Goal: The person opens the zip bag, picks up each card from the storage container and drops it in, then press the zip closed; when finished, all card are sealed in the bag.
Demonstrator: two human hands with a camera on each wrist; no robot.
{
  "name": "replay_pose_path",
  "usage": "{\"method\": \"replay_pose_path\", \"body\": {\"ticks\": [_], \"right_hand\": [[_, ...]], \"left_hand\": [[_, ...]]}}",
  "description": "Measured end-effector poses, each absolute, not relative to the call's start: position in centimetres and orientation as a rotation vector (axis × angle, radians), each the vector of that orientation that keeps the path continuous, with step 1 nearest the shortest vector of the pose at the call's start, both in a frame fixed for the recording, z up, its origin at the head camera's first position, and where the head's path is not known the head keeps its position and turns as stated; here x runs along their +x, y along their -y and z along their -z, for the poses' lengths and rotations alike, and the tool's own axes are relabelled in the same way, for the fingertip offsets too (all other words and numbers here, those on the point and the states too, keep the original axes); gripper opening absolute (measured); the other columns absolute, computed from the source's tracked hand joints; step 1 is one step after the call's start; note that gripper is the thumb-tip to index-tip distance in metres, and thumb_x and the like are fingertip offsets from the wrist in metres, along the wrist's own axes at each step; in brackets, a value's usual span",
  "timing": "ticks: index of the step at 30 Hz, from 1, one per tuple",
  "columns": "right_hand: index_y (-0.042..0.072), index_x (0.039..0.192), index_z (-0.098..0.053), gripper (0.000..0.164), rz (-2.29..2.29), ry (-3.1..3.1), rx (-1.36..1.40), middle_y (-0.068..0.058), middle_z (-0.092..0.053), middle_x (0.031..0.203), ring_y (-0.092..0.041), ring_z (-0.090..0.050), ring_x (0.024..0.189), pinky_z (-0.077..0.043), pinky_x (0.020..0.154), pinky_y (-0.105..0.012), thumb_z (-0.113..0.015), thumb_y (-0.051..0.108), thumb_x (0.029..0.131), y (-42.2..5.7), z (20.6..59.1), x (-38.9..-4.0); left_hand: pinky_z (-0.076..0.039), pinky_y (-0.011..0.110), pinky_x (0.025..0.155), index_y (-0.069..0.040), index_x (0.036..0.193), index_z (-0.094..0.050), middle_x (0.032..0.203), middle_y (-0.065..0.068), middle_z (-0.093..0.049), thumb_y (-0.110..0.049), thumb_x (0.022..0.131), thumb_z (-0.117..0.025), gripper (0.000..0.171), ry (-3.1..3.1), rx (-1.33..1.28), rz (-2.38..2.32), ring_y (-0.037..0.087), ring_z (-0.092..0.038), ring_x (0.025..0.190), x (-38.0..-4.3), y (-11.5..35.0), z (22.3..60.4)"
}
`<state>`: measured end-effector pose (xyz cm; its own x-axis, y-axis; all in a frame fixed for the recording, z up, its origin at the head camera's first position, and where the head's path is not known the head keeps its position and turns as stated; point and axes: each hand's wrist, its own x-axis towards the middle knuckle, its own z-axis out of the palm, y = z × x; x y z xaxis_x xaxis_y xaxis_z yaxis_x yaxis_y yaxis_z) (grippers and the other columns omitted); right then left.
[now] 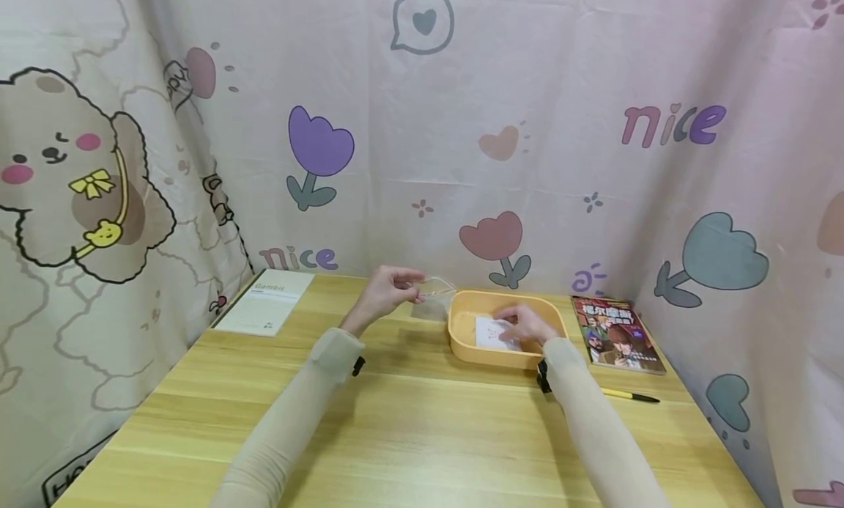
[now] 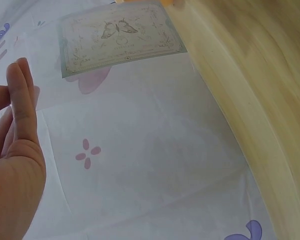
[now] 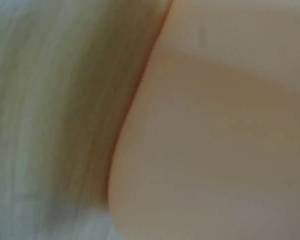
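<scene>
My left hand (image 1: 393, 288) pinches the edge of a clear plastic bag (image 1: 437, 288), whose thin rim stands apart in a loop. In the left wrist view, the left hand (image 2: 17, 125) is at the left edge, and a pale, see-through panel with a butterfly print (image 2: 122, 37) shows beyond it. My right hand (image 1: 525, 323) is inside the orange basket (image 1: 461, 347), thumb and fingers on a white card (image 1: 489, 333) with a small drawing. The right wrist view is blurred and filled mostly by the basket wall (image 3: 210, 140); the hand does not show there.
A white notebook (image 1: 267, 303) lies at the table's back left. To the right of the basket are a comic-covered book (image 1: 616, 336) and a yellow pen with a black end (image 1: 633, 396), partly behind the right forearm. A printed curtain (image 1: 409, 127) hangs along the back and sides.
</scene>
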<state>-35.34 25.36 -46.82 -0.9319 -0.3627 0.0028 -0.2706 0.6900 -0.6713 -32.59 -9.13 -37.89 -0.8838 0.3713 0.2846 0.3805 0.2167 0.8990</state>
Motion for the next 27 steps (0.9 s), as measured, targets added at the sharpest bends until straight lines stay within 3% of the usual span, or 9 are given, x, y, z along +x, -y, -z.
{"method": "replay_pose_path", "body": {"ticks": [6, 17, 23, 27], "right_hand": [[-0.003, 0.120, -0.066, 0.045, 1.043, -2.766, -0.462, -0.025, -0.056, 0.135, -0.040, -0.051, 0.121, -0.038, 0.110, -0.056, -0.078, 0.000, 0.077, -25.49, 47.06, -34.96], [0.001, 0.118, -0.068, 0.045, 1.072, -2.774, -0.380, -0.022, -0.056, 0.135, -0.039, -0.051, 0.122, -0.037, 0.112, -0.056, -0.080, -0.002, 0.075, -25.13, 47.22, -35.23], [0.001, 0.120, -0.067, 0.048, 1.110, -2.791, -0.364, -0.023, -0.053, 0.139, -0.043, -0.049, 0.126, -0.040, 0.110, -0.056, -0.077, -0.007, 0.073, -25.14, 47.18, -35.35], [0.001, 0.116, -0.070, 0.042, 1.154, -2.819, -0.388, -0.021, -0.059, 0.131, -0.037, -0.057, 0.113, -0.050, 0.101, -0.049, -0.075, -0.008, 0.075, -25.29, 47.04, -35.41]], "left_hand": [[-0.061, 0.044, 0.081, 0.006, 0.119, -0.066, 0.118, 0.022, -0.068, 0.010, 0.084, -0.064, 0.035, 2.459, -0.744, 1.820, 0.022, -0.074, 0.078, -32.66, 9.00, 38.07], [-0.062, 0.041, 0.079, 0.010, 0.122, -0.062, 0.122, 0.026, -0.065, 0.011, 0.086, -0.062, 0.036, 2.449, -0.773, 1.849, 0.038, -0.072, 0.087, -32.70, 9.22, 37.93], [-0.060, 0.048, 0.082, 0.009, 0.120, -0.064, 0.120, 0.025, -0.067, 0.011, 0.086, -0.063, 0.035, 2.450, -0.768, 1.839, 0.031, -0.074, 0.083, -32.84, 9.25, 38.13], [-0.062, 0.044, 0.080, 0.009, 0.119, -0.065, 0.119, 0.024, -0.067, 0.011, 0.085, -0.062, 0.034, 2.452, -0.758, 1.829, 0.025, -0.074, 0.079, -32.77, 9.22, 38.03]]}}
